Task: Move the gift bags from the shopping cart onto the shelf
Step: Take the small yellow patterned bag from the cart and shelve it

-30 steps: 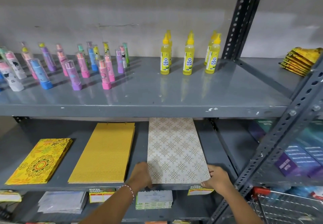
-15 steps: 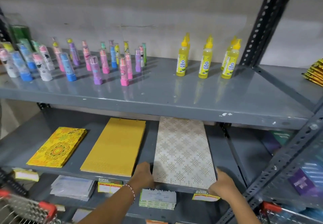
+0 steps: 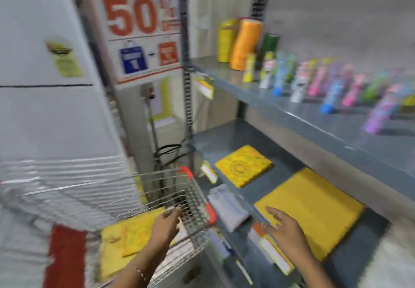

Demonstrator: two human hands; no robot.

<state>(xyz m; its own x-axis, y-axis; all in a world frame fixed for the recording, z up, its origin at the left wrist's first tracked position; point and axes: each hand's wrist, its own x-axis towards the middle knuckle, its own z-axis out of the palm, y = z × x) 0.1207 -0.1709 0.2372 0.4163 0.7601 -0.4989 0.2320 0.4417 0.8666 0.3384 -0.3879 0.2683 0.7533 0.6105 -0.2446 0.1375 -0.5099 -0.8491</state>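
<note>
The wire shopping cart (image 3: 193,200) stands at lower left, with yellow patterned gift bags (image 3: 132,233) lying flat inside it. My left hand (image 3: 167,222) reaches over the cart's rim above those bags, fingers loosely apart, holding nothing that I can see. My right hand (image 3: 285,229) hovers open at the front edge of the lower grey shelf (image 3: 224,139), just in front of a plain yellow gift bag (image 3: 314,206). Farther left on that shelf lies a yellow floral gift bag (image 3: 243,166). The whole view is motion-blurred.
The upper shelf (image 3: 336,128) carries tape rolls (image 3: 246,42) and rows of coloured glue sticks (image 3: 332,89). A "50% off" sign (image 3: 139,31) hangs on the rack post, a white refrigerator (image 3: 49,107) stands at left. White packets (image 3: 226,206) lie on a lower level.
My view has swung left from the shelf to the cart. Both hands have left the white patterned bag, which is out of view; my left hand now reaches into the cart.
</note>
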